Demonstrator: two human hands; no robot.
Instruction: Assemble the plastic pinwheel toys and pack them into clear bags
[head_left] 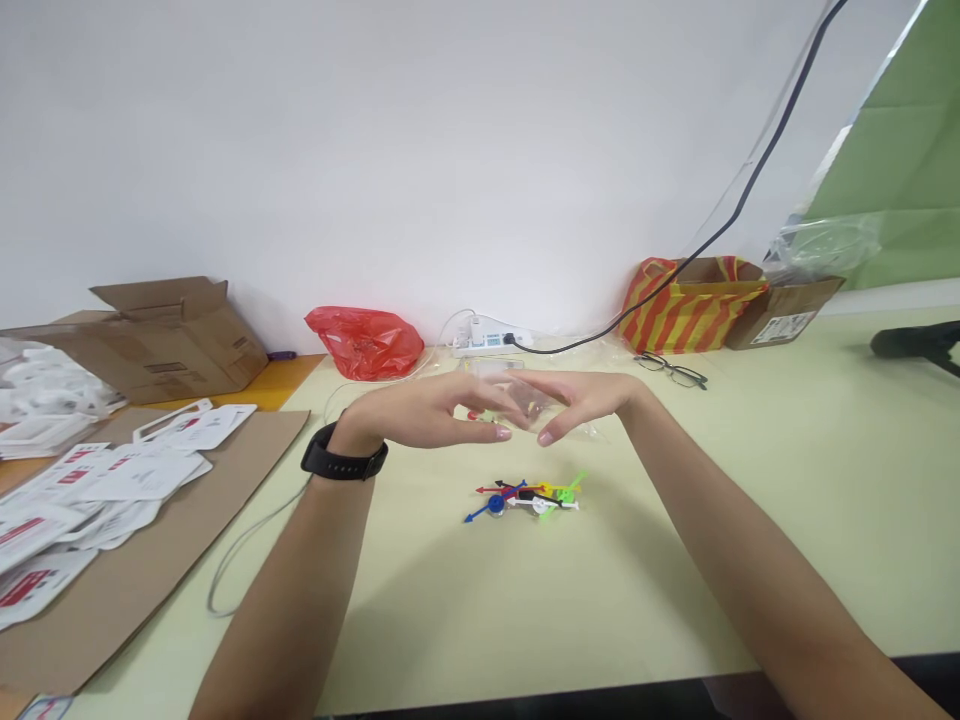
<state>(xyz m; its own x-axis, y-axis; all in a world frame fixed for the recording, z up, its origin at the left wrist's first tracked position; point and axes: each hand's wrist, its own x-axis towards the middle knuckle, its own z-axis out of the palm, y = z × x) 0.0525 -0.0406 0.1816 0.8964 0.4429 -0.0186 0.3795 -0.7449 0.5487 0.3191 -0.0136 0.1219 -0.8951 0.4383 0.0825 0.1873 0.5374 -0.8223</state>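
My left hand and my right hand meet above the table, both pinching a small clear plastic bag held between them. A black watch sits on my left wrist. Below the hands lies a small pile of coloured plastic arrow pieces in blue, red, black, white, yellow and green on the pale green table.
White printed cards lie on brown cardboard at left, behind it an open cardboard box. At the back: a red plastic bag, a power strip, glasses, a striped bag, another box.
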